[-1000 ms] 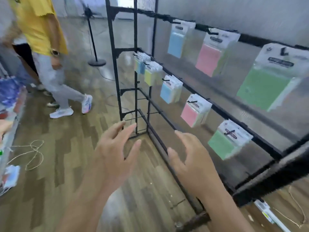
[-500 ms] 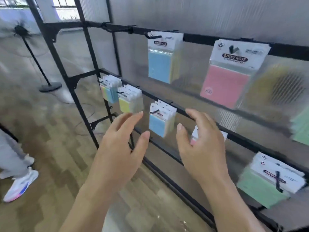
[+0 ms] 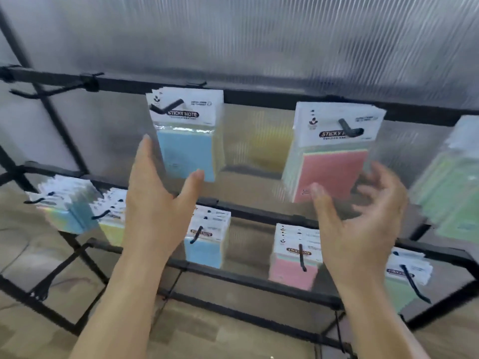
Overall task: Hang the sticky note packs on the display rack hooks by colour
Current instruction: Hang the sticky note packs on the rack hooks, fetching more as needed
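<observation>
Ribbed translucent wall behind black rack [image 3: 259, 97]; packs are hung per colour on hooks, blue packs [image 3: 186, 154] left, pink packs [image 3: 334, 172] right; near them left hand [image 3: 158, 211] and right hand [image 3: 363, 224] are held wide, empty, probably for straightening

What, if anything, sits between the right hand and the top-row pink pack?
Nothing visible. The right hand is open, holding nothing, just in front of the lower right edge of the top pink pack, with no object between them. Blur hides whether the fingers touch it.
</observation>
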Demonstrator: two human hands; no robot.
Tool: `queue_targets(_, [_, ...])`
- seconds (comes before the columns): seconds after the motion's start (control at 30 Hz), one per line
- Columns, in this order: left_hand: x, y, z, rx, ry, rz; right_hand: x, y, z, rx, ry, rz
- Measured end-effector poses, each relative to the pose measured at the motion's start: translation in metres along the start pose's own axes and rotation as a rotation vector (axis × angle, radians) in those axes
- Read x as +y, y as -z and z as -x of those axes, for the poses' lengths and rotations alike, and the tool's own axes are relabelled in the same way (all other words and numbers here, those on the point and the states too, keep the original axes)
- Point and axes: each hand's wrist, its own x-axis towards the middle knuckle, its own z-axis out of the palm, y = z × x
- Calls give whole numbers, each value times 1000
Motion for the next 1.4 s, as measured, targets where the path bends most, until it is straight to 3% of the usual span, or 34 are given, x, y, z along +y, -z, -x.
queue_targets(0.47, [-14,10,-39,-69,-26,417,-24,-15,3,182,-129,-67])
queue_targets(0.7, [-12,29,-36,-245,-131,571,-40,-16,12,251,-108,-108])
queue_targets(0.97, [-5,52,-27,-354,-220,841,-74,-6,24,163,-87,-289])
queue_targets(1.2, [10,67,-15,-378,-284,920,-95,10,39,192,-6,-360])
queue_targets(1.4, [15,49,14,-563,-169,912,-103,37,62,145,-83,-334])
